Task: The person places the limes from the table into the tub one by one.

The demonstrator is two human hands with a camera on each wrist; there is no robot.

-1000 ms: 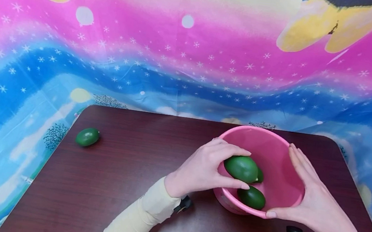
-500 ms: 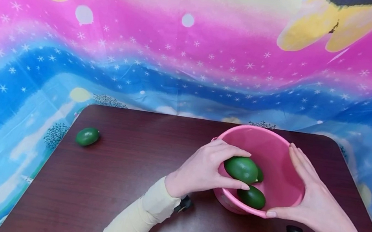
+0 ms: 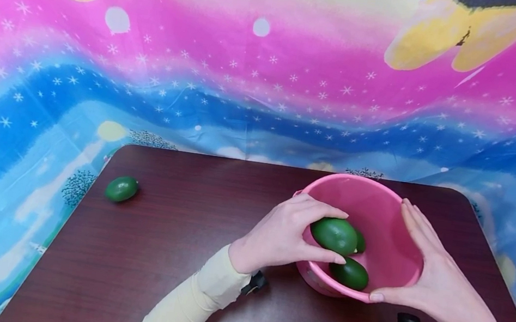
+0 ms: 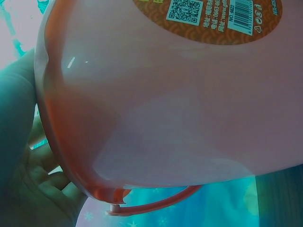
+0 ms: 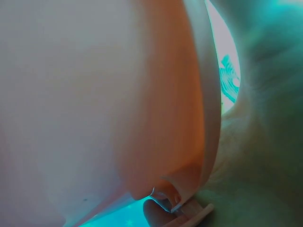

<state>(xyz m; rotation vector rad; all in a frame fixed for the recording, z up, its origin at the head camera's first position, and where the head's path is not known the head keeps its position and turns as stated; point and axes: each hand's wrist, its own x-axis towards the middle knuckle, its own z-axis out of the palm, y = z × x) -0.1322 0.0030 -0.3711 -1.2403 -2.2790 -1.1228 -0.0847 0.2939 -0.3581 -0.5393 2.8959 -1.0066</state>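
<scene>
In the head view my left hand [image 3: 285, 231] reaches over the near left rim of a pink bucket [image 3: 356, 199]. Its thumb and fingers grip a large green lime [image 3: 334, 235] just inside the rim. Beneath it, a second lime [image 3: 350, 273] lies in the bucket, and a third lime [image 3: 361, 242] is mostly hidden behind the held one. My right hand [image 3: 440, 274] grips the bucket's right rim, thumb at the front and fingers along the far side. The left wrist view shows the bucket's outer wall [image 4: 189, 109], which blocks the held lime from sight.
Another lime [image 3: 121, 189] lies on the dark wooden table [image 3: 165, 258] near its far left corner. A patterned cloth [image 3: 249, 83] hangs behind the table. The bucket's handle [image 4: 161, 205] and a printed label [image 4: 191, 12] show in the left wrist view.
</scene>
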